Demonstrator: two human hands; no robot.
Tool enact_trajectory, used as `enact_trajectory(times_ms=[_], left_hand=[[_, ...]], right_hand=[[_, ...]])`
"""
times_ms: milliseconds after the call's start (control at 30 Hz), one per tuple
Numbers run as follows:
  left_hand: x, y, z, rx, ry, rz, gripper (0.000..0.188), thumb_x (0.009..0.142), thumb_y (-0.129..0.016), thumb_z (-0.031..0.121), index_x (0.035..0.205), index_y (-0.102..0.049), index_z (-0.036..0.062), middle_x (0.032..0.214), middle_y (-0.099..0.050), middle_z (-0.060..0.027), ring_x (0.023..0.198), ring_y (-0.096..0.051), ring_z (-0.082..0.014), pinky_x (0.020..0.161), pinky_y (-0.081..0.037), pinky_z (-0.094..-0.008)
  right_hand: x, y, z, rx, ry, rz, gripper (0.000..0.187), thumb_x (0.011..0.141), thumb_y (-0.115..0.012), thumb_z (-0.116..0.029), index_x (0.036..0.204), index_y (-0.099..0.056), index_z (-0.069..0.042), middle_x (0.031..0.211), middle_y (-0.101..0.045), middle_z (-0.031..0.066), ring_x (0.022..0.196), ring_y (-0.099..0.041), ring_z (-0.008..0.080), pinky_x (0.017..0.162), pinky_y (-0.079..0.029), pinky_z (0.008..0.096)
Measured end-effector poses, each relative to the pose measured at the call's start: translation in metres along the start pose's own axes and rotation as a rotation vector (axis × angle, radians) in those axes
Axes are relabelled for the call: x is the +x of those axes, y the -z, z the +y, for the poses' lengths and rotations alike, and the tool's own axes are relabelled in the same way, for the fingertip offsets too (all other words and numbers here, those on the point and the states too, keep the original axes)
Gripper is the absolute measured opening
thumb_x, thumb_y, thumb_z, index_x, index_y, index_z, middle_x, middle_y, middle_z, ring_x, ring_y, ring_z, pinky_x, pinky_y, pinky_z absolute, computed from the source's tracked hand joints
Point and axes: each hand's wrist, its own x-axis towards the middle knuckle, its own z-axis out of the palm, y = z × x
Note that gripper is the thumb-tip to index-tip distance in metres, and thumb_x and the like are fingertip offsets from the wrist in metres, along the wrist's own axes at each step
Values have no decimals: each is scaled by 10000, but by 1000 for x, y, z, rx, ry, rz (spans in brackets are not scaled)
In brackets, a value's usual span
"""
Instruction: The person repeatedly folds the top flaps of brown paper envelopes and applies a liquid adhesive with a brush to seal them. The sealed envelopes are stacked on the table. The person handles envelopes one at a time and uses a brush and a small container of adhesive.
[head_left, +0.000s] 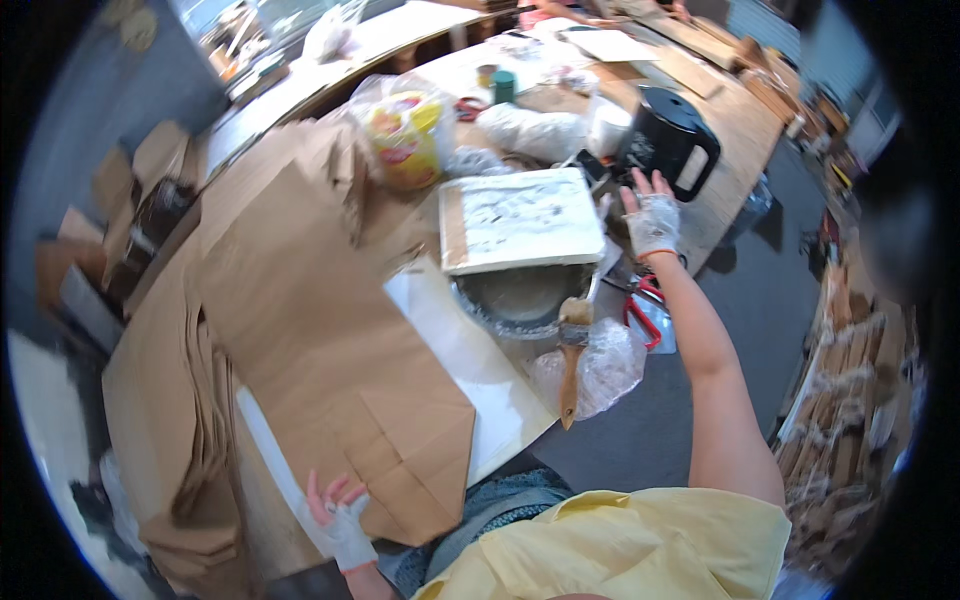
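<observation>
My left hand (340,522), in a white fingerless glove, is at the lower edge of a large brown paper bag (330,330), its fingers apart; I cannot tell whether they touch the paper. The bag lies flat with its folded bottom toward me. My right hand (652,218), gloved the same way, is stretched far forward with fingers spread, just short of a black electric kettle (660,130). Between the hands stands a bowl (515,300) of greyish stuff, partly covered by a smeared white board (525,215). A wooden-handled brush (572,360) rests at its near rim.
More brown paper bags (165,400) are stacked at the left. Red-handled scissors (648,315) and a crumpled clear plastic bag (605,370) lie beside the bowl. Behind it are a yellow package (405,135) and a green container (503,87). Flattened cardboard (835,400) is piled at right.
</observation>
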Motion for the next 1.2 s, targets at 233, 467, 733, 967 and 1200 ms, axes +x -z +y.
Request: enact_trajectory(times_ms=[233,467,733,967,1200], left_hand=[[-27,12,-3,-17,-44,0,648,998,-487,489,1501,-329,114,1146,-622,-154,927,-682,-258,816,-565,-402],[-35,66,-33,358,-310,421,406,1046,-447,338,1305,-583,57,1208,-610,-128,1121,-563,-205,1009,-416,-340],[33,52,-80,217,-410,416,355,1002,-538,253,1280,-605,42,1369,-462,-129,1286,-454,-230,1102,-339,-368],[91,9,-62,600,-367,358,426,951,-583,265,1348,-590,111,1489,-371,-154,1389,-323,-329,1141,-292,-422],[48,9,-48,1344,-543,210,565,959,-539,294,1463,-434,61,1579,-333,-54,1437,-223,-423,1205,-188,-460]], right_hand=[[3,1,25,20,-23,-200,556,991,-474,-492,1468,-445,-209,1456,-441,264,1362,-399,398,1130,-295,501],[-10,120,-92,410,153,100,502,991,-574,-330,1404,-500,-54,1434,-485,210,1325,-464,339,1120,-342,422],[-227,141,-259,998,216,-790,462,885,-594,-34,1342,-539,-60,1401,-499,167,1283,-498,333,1093,-372,387],[-243,64,-318,816,114,-548,432,861,-613,-91,1291,-593,-128,1399,-480,155,1326,-422,344,1116,-339,441],[-246,85,-311,573,365,-553,471,832,-710,-209,1289,-610,-151,1344,-530,130,1297,-454,356,1086,-381,450]])
